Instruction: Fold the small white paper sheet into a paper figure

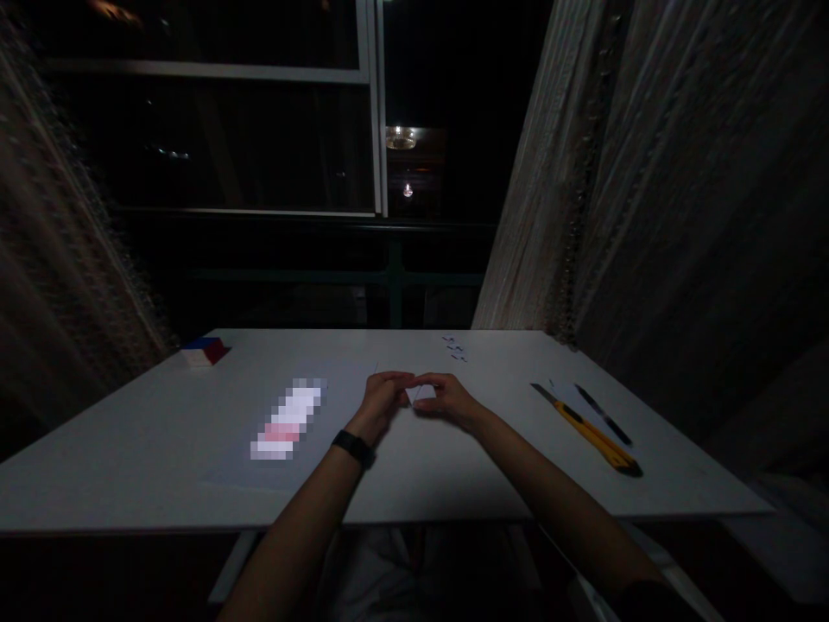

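Over the middle of the white table (pixel 155 466), my left hand (pixel 386 397) and my right hand (pixel 452 400) meet at the fingertips. Between them is a small piece of white paper (pixel 424 393) that looks folded, with a crease line down it. The fingers of both hands are bent and closed on its edges; part of the paper is hidden behind them. A dark watch (pixel 353 447) is on my left wrist. Left of my left hand lies a phone (pixel 288 421) with a lit, pixelated screen.
Right of my hands lie a yellow box cutter (pixel 592 436) with its blade out and a dark pen (pixel 604 415). Small dark marks (pixel 454 348) show near the far edge. A blue, red and white cube (pixel 204 351) sits far left. Curtains (pixel 531 190) flank the dark window.
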Tool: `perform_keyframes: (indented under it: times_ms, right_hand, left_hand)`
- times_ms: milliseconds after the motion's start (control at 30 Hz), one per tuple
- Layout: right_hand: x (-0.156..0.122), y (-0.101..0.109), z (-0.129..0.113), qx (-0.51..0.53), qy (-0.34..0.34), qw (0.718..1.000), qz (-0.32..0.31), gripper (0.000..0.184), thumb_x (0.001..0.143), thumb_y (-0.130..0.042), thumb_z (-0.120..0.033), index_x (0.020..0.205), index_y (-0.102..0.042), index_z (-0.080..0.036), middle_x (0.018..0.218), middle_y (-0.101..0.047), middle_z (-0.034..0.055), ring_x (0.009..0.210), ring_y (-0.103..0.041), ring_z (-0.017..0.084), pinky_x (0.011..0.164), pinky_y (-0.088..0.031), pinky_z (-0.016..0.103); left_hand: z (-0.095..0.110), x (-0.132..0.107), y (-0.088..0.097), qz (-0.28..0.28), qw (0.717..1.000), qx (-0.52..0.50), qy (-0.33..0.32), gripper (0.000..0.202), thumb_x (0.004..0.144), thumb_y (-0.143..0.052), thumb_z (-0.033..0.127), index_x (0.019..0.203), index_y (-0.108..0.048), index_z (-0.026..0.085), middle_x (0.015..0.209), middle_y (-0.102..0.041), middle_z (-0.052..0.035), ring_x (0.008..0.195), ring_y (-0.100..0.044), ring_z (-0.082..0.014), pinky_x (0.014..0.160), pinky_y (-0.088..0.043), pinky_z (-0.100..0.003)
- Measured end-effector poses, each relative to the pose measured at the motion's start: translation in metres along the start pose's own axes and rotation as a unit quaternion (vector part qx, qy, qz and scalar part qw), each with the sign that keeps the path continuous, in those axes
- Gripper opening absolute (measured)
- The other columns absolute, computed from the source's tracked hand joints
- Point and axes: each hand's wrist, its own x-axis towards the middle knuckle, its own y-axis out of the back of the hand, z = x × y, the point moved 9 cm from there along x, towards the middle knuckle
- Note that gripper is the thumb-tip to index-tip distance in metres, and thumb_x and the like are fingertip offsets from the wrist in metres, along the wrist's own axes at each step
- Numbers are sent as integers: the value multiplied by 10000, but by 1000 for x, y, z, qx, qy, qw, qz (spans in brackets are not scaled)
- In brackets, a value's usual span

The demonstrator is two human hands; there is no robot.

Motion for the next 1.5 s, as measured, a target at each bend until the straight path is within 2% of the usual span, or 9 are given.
perform_keyframes:
  times_ms: [200,400,600,867,1033,1300,1500]
  right_hand:
    - [-1,-4,2,34,-20,999,-16,424,479,-786,-231,882,-678,-162,745,-623,3,644,-538,111,582,-419,241]
    - [0,0,6,28,-24,999,1,383,503,-780,-248,866,-685,-169,771,-628,15,657,-549,113,589,-445,248]
    - [1,5,9,17,-31,999,32,327,520,-771,-284,815,-699,-164,806,-638,41,695,-568,149,578,-488,291]
    - [3,3,5,-24,19,1000,-1,305,570,-751,-294,854,-715,-189,849,-643,60,775,-576,174,623,-488,301]
    - [4,1,3,-39,31,999,-20,265,560,-759,-292,806,-723,-200,875,-642,64,830,-581,191,662,-493,317]
    - [5,1,2,-51,54,997,-29,218,542,-773,-278,739,-725,-197,849,-643,55,795,-590,186,651,-502,321]
    - [4,-1,-2,-67,60,996,-28,216,530,-779,-284,715,-722,-189,837,-644,53,801,-593,189,716,-489,348]
  left_hand:
    - [-6,0,-3,-26,999,-14,31,281,471,-730,157,734,-680,70,587,-619,-63,471,-507,-94,437,-332,-212]
    - [-3,-1,-4,-25,999,-14,23,239,476,-711,147,700,-677,70,526,-578,-30,414,-434,-60,409,-301,-203]
    - [1,-3,-6,-14,1000,-2,1,244,500,-733,212,699,-678,83,569,-602,-42,444,-474,-74,443,-345,-210]
    - [3,-2,-6,-10,1000,20,-19,285,492,-765,273,681,-683,76,594,-622,-71,475,-503,-90,462,-357,-212]
    - [3,-1,-8,-20,999,20,-20,325,474,-781,302,691,-681,83,592,-629,-70,486,-522,-101,476,-373,-219]
    - [8,-6,-10,-23,999,34,-33,315,487,-776,304,689,-680,81,588,-631,-68,501,-527,-111,479,-378,-221]
    - [8,-4,-8,-17,998,53,-34,306,503,-765,298,705,-683,83,563,-617,-57,475,-503,-99,468,-363,-218]
